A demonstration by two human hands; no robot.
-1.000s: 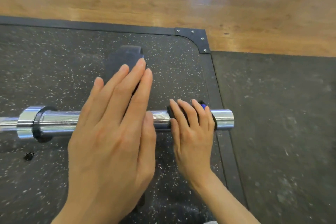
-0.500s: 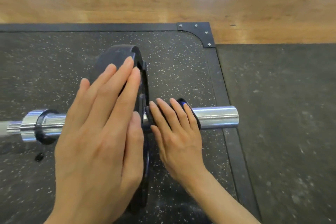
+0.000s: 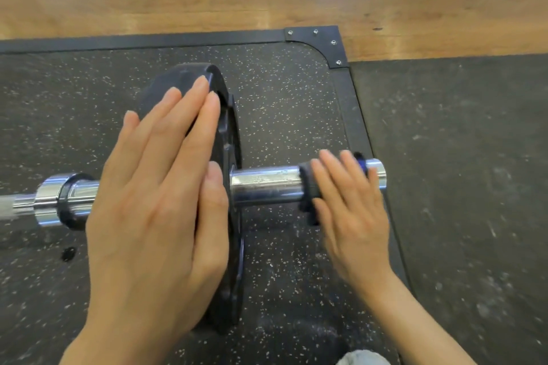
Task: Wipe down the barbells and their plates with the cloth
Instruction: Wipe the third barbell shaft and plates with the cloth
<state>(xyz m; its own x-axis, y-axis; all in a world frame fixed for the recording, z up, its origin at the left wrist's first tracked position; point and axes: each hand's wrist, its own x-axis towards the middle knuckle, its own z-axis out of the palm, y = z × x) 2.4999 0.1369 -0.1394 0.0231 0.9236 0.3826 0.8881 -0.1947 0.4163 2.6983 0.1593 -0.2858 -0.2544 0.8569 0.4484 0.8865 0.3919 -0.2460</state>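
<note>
left hand (image 3: 154,216) flat on plate (image 3: 228,157), right hand (image 3: 350,210) presses cloth (image 3: 308,184) on barbell (image 3: 264,187)

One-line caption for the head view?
Left hand flat on black plate; right hand presses dark cloth onto chrome barbell sleeve.

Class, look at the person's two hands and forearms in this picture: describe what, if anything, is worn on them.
Both are bare. The left hand shows no glove, ring or watch, and its wrist runs out of view uncovered. The right hand is slightly blurred but also ungloved and ringless, with a bare forearm and no sleeve in view. Fingernails look short and unpainted.
</note>
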